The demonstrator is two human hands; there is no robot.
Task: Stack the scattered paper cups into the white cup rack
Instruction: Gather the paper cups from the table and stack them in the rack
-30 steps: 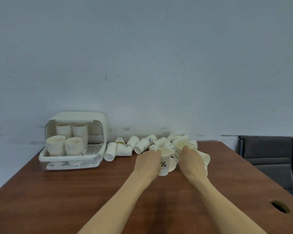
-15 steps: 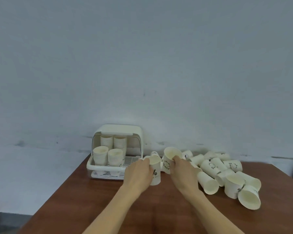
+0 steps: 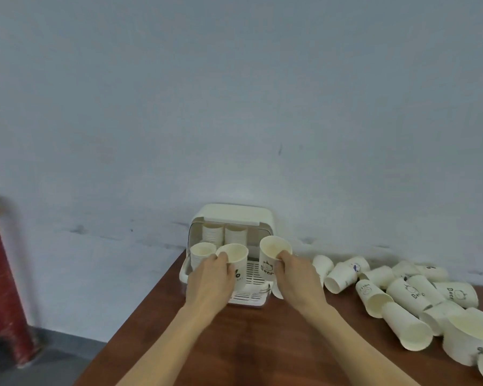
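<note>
Your left hand (image 3: 211, 277) grips one paper cup (image 3: 234, 263), right hand (image 3: 296, 277) grips the Bear cup (image 3: 271, 260). Rack stacks (image 3: 202, 253) sit just beyond your fingertips; a tilted drop could jam or topple them.

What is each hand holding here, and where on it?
Left hand grips one paper cup by its side; right hand grips another cup likewise.

Cream cups (image 3: 407, 334), white rack (image 3: 232, 215), brown table (image 3: 262, 344)
</note>
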